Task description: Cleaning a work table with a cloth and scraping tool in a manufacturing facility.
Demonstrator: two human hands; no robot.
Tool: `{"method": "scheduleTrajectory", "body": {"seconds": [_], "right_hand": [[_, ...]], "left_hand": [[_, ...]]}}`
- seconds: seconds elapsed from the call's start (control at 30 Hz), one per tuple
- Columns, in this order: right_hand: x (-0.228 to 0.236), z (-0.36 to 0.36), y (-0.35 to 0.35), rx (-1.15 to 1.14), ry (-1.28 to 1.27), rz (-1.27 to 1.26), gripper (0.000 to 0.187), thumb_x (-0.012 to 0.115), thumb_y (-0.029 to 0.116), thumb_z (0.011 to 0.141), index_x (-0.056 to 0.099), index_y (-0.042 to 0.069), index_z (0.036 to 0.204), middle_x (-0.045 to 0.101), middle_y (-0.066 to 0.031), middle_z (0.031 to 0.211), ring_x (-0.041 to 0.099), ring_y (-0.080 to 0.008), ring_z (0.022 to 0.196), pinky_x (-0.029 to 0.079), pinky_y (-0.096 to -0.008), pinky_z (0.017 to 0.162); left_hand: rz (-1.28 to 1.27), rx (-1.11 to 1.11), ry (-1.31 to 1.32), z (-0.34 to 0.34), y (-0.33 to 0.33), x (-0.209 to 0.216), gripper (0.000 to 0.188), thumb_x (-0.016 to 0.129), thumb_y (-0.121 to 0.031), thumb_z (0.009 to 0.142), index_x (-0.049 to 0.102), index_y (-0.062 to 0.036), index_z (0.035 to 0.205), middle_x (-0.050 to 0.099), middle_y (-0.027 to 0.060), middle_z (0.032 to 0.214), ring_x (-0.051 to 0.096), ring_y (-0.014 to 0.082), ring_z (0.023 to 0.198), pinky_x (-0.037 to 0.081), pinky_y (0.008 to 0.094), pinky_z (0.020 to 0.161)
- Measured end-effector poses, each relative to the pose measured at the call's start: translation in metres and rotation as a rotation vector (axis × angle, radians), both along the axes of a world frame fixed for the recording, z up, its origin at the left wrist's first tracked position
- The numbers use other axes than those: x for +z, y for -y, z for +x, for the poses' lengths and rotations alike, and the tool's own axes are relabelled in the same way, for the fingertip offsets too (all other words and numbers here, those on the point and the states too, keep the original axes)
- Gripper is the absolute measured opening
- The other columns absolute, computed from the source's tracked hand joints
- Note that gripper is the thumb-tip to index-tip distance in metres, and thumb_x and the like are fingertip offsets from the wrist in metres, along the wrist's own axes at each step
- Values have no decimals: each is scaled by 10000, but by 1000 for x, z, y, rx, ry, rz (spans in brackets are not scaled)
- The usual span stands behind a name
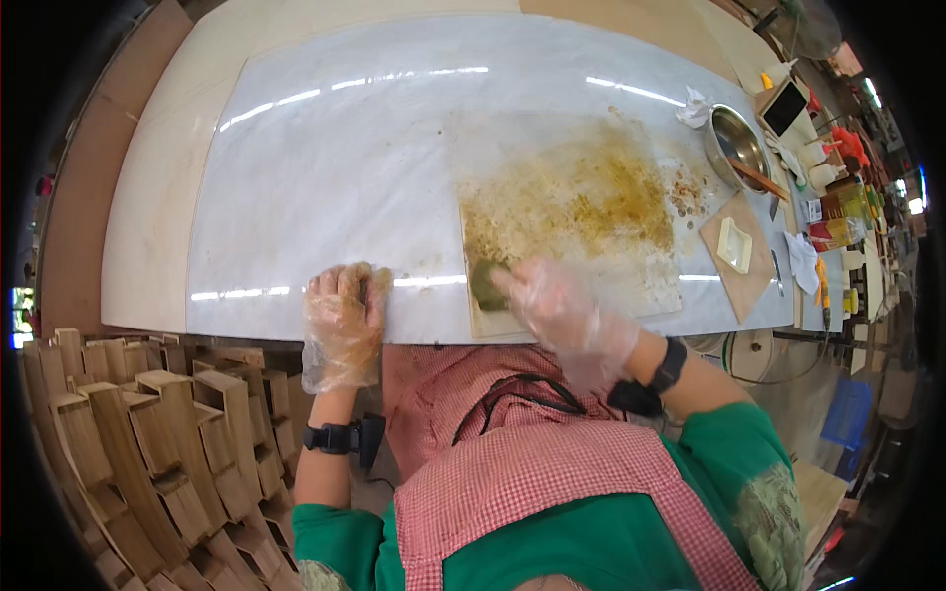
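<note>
A dark green pad (487,286) is pinched in the plastic-gloved right hand (560,307) and is held near the lower left corner of a stained board (581,212). Left of the board, the gloved left hand (345,307) is curled into a loose fist at the edge of the table (315,187). Right of the board, a small cream tray (734,245) is set on a wooden square (748,292); beyond it, a metal bowl (730,122) is crossed by a wooden handle (757,177).
</note>
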State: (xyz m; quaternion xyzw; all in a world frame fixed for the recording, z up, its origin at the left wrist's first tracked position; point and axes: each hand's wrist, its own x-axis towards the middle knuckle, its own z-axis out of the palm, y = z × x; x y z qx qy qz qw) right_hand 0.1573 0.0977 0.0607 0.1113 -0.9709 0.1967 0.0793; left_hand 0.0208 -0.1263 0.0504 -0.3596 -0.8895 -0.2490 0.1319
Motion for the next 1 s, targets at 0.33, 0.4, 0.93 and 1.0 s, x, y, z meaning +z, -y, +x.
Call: {"method": "scheduleTrajectory", "body": {"seconds": [0.33,0.4,0.93,1.0], "right_hand": [[0,-15,-4,-105,8,131,313,552,37,714,537,22,1026,505,-134,706,532,-291,676,440,-395,570],[1,11,-3,43,34,9,272,546,50,733,538,8,1001,516,-142,716,526,-291,658,434,-395,562],[-22,60,-130,-572,-167,221,295,542,66,749,549,51,1044,546,-162,821,550,-333,798,449,-410,674],[-12,29,-167,-698,-82,226,304,555,80,760,544,65,1063,548,-175,870,538,-340,846,438,-402,731]], "left_hand": [[50,-26,-6,-18,13,-12,112,635,-131,776,562,-52,805,562,98,797,527,272,755,433,373,658],[34,8,-54,-13,10,-12,113,635,-123,750,541,-73,789,539,89,767,503,273,712,410,384,650],[51,0,-66,-11,5,-4,73,602,-81,769,548,-63,813,536,95,758,518,272,727,421,382,666],[66,-12,-49,-11,-1,-3,94,622,-75,749,543,-59,798,527,99,754,509,286,715,411,393,664]]}}
